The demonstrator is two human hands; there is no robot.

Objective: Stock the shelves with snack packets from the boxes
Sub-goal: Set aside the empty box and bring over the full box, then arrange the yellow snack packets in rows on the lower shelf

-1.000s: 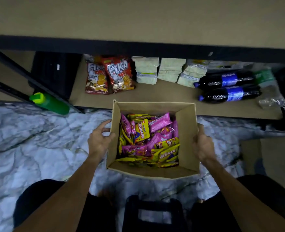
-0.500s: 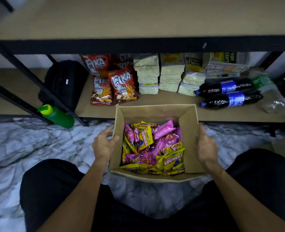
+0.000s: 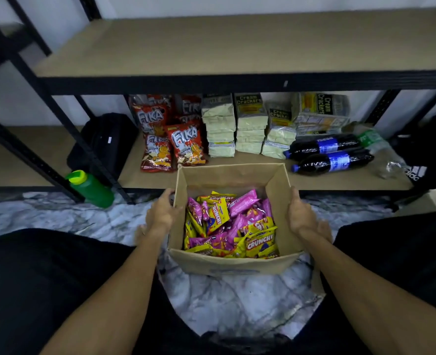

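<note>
Box: open cardboard carton (image 3: 227, 265), top flaps out of the way, held between my operator's two hands; I cannot tell whether its base touches the floor.
Packets: pink and yellow snack packets (image 3: 259, 243) lie heaped inside the box, some reading "Crunchy".
Left hand: the left hand (image 3: 160, 216) lies against the box's left outer wall, fingers fairly straight and pressed flat to the cardboard.
Right hand: the right hand (image 3: 301, 216) presses the box's right outer wall the same way, fingers extended, not curled over the rim.
Floor: marble-patterned floor (image 3: 237, 298) shows below the box, between the person's dark-clothed knees.
Lower shelf: the lower shelf (image 3: 340, 179) runs just behind the box.
Behind box, left: red chip bags (image 3: 186, 144).
Directly behind box: stacked cracker packs (image 3: 250, 124).
Behind box, right: two dark cola bottles (image 3: 332, 162) lying down.
Far left of box: green bottle (image 3: 91, 188) and black bag (image 3: 104, 142).
Above box: upper shelf (image 3: 237, 47).
</note>
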